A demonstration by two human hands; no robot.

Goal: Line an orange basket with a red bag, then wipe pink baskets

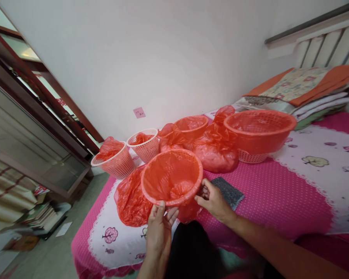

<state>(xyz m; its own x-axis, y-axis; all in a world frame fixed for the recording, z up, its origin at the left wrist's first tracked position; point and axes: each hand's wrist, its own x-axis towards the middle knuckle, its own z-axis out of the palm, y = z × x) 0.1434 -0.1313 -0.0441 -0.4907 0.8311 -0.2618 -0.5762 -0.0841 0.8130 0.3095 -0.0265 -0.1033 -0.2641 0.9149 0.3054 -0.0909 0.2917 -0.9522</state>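
A round plastic basket (174, 157) tilts toward me at the bed's front edge. A thin red plastic bag (168, 178) lines it and is folded over the rim. My left hand (159, 223) grips the near rim, thumb on top and fingers underneath. At the basket's right side, my right hand (215, 199) has its fingers curled on the bag's folded edge just outside the rim; its fingertips are partly hidden. Left of the basket, touching it, lies a crumpled red bag (133, 199). A dark grey cloth (228, 192) rests beyond my right hand.
Behind stand two white-rimmed baskets (118, 164) with red bags inside. A knotted full red bag (216, 155) sits before a bag-lined basket (192, 124). Farther right is a larger lined basket (260, 131). Folded bedding (302, 89) is piled at the bed's far right, against a white wall (174, 58).
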